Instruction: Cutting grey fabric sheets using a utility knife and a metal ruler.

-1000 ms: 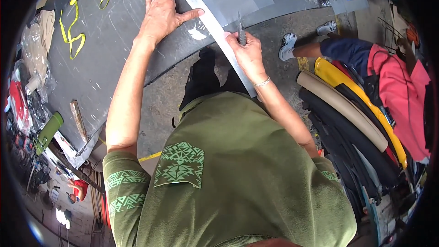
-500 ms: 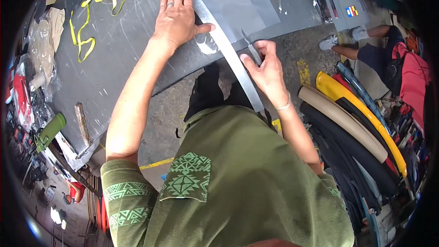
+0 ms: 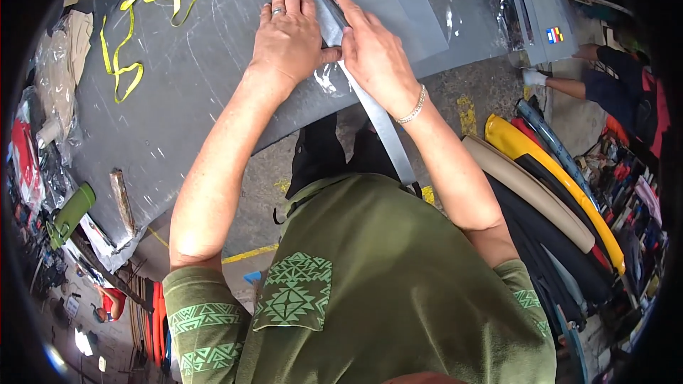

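One metal ruler (image 3: 384,128) lay slantwise along L side of gray sheet (image 3: 416,18) on bench (image 3: 192,78), near end past bench edge. Step prob. cutting w/ knife (image 3: 331,2) along ruler; next move called for firm L hold, steady pull. L hand (image 3: 288,46) palm-down, thumb on ruler, grip unclenched. R hand (image 3: 380,60) had grip clamped on knife, index extended.

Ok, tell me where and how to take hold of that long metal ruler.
I'd grip the ruler by the stretch overhanging the table, coming from the wearer's side and pinching it above and below: it is thin and flat, with no table under it there, while farther up the left hand and right hand crowd it.
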Demonstrator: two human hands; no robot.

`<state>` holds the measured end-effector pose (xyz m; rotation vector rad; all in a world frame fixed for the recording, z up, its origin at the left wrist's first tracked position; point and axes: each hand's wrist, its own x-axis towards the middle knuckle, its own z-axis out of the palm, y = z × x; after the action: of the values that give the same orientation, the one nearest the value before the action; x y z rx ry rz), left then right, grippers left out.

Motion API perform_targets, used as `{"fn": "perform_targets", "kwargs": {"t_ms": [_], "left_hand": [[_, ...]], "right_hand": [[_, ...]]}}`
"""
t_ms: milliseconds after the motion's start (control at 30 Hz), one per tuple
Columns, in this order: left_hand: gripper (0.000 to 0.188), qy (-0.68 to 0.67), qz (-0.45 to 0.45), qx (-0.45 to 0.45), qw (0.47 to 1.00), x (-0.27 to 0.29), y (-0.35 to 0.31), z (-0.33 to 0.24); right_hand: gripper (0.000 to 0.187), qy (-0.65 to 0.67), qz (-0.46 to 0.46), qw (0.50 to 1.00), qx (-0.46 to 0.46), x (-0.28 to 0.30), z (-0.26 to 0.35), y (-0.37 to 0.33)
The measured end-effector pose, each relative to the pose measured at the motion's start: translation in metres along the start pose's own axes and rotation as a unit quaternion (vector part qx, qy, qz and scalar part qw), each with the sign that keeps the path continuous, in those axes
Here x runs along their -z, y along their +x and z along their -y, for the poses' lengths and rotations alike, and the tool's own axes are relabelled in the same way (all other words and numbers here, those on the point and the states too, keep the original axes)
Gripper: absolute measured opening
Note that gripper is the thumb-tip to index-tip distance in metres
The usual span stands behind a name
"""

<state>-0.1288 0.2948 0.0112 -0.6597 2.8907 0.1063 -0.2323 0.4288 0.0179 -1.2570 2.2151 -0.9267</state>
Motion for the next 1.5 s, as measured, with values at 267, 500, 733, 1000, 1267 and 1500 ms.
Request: {"fn": "perform_targets", "kwargs": {"t_ms": [267, 500, 733, 1000, 1267, 1500], "left_hand": [[0.115, -0.019, 0.015, 0.009, 1.0, -0.001, -0.001, -0.002], [0.114, -0.033, 0.003, 0.008, 0.999, -0.002, -0.001, -0.001], [0.112, -0.039, -0.078, -0.008, 0.996, -0.011, -0.003, 0.001], [0.113, -0.035, -0.011, 0.003, 0.999, -0.005, -0.001, 0.0], [0.103, 0.033, 0.126, 0.008, 0.991, 0.037, 0.004, -0.013], [0.111, -0.283, -0.232, -0.151, 0.918, -0.047, -0.006, 0.02]], "right_hand": [[0.062, -0.04, -0.003, 0.999, 0.016, -0.008, -0.007, 0.004], [0.062, -0.045, -0.01, 0.999, 0.02, -0.006, -0.003, 0.005], [0.057, -0.038, 0.034, 0.998, -0.027, -0.004, -0.001, 0.006], [0.058, -0.059, 0.048, 0.997, -0.021, 0.001, 0.005, 0.009], [0.059, -0.072, 0.048, 0.996, -0.012, 0.006, 0.007, 0.004], [0.061, -0.08, 0.058, 0.995, -0.002, 0.013, 0.01, -0.022]]}}
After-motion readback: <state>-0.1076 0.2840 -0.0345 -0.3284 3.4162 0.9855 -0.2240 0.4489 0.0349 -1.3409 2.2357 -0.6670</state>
